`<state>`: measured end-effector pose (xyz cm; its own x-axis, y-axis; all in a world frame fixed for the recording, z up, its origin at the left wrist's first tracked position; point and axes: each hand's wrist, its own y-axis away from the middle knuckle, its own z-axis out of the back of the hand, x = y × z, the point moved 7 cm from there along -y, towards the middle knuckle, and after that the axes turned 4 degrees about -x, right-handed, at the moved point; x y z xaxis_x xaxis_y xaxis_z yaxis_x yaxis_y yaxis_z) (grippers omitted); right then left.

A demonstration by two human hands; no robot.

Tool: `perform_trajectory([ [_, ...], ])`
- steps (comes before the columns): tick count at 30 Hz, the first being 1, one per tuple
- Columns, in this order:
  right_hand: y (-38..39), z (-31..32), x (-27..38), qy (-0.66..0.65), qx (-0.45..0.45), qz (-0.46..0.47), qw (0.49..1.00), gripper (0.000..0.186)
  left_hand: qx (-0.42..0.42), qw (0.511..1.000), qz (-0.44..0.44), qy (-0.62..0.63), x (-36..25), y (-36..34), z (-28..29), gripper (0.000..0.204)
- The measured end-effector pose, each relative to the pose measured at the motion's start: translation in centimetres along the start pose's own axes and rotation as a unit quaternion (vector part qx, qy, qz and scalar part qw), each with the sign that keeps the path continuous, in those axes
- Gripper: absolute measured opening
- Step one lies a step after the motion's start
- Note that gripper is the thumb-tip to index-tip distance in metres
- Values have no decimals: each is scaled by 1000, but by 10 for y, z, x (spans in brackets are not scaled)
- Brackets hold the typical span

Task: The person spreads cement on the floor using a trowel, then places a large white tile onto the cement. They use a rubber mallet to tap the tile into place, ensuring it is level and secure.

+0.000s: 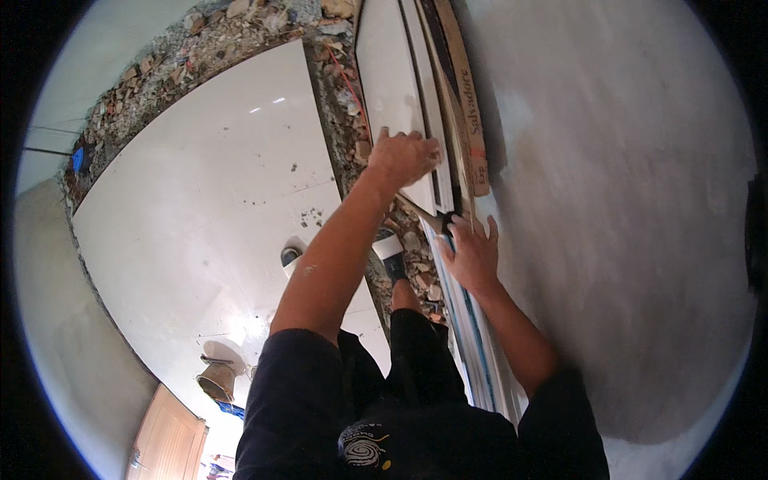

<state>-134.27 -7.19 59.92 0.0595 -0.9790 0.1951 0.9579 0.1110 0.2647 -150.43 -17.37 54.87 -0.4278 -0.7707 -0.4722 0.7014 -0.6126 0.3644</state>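
Note:
Large white tile panels (pixel 382 64) lean in a stack against the grey wall, with cardboard strips (pixel 472 120) behind them. My left hand (pixel 404 156) has its fingers curled on the front panels' upper right part. Lower down, my right hand (pixel 474 252) has spread fingers at the stack's edge, beside a small dark object (pixel 446 226) that I cannot identify clearly. Below it run white panel edges with blue lines (pixel 472 352). My shoes stand on either side of the tiled floor's edge, one on tile, the other by rubble.
White floor tiles (pixel 184 200) cover the left, bordered by broken rubble (pixel 156 72) with a thin red line (pixel 346 80) in it. A blue object (pixel 78 158) lies at the far edge, a bucket (pixel 218 378) near a wooden door (pixel 160 436). The grey wall (pixel 608 200) fills the right.

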Motion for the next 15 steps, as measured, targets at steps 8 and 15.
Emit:
perform_trajectory([
  [8, -27, 34, 64, -316, 79, -77, 942, 43, -9, 1000, -13, -11, -2, -9, 3, 39],
  [15, -165, 62, 69, -395, -128, -76, 907, 56, -90, 964, 22, 249, 5, -9, -9, 48],
])
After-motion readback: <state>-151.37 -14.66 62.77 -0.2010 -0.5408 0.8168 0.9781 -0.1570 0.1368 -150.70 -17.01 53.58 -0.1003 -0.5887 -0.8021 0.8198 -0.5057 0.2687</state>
